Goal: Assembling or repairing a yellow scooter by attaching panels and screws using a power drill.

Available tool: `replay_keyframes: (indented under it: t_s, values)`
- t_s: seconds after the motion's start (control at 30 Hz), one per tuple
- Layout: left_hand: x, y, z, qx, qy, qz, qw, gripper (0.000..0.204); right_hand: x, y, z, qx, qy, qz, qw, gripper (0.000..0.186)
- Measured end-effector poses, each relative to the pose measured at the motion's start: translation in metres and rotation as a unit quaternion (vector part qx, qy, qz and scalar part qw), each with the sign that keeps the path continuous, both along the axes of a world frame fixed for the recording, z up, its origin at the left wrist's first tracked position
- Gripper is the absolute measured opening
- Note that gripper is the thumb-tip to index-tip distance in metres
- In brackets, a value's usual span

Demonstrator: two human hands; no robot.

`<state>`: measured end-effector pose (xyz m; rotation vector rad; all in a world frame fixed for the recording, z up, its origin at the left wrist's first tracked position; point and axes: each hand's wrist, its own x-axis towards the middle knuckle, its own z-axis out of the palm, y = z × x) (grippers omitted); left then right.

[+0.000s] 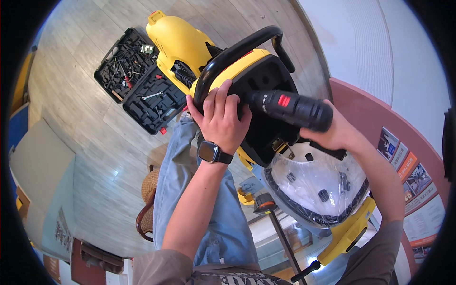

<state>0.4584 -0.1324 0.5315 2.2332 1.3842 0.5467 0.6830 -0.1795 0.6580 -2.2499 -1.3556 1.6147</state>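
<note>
A yellow and black machine with a curved black handle reaches up past my legs. My left hand, wearing a black watch, grips the machine's rim by the lower end of that handle. Its fingers lie over the rim and the thumb bends toward the black recessed panel. My right hand is closed round a black cordless drill with red marks. The drill's front points left into the recess, close to my left thumb. Its tip, and whatever my left fingertips touch there, is hidden.
An open black tool case lies on the wood floor, with a wrench in it. Below the panel hangs a plastic-wrapped white cover. A yellow part and a dark pole stand low right; a wicker seat is left.
</note>
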Motion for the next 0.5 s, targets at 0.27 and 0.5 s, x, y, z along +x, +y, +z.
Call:
replay_keyframes:
  t_s: [0.27, 0.5]
  values:
    - [0.003, -0.001, -0.001, 0.008, 0.019, 0.002, 1.000, 0.023, 0.036, 0.031, -0.024, -0.224, 0.198, -0.145, 0.943, 0.038]
    - [0.006, 0.000, 0.002, 0.010, 0.052, -0.001, 0.999, 0.021, 0.041, 0.028, -0.020, -0.232, 0.233, -0.200, 0.923, 0.032]
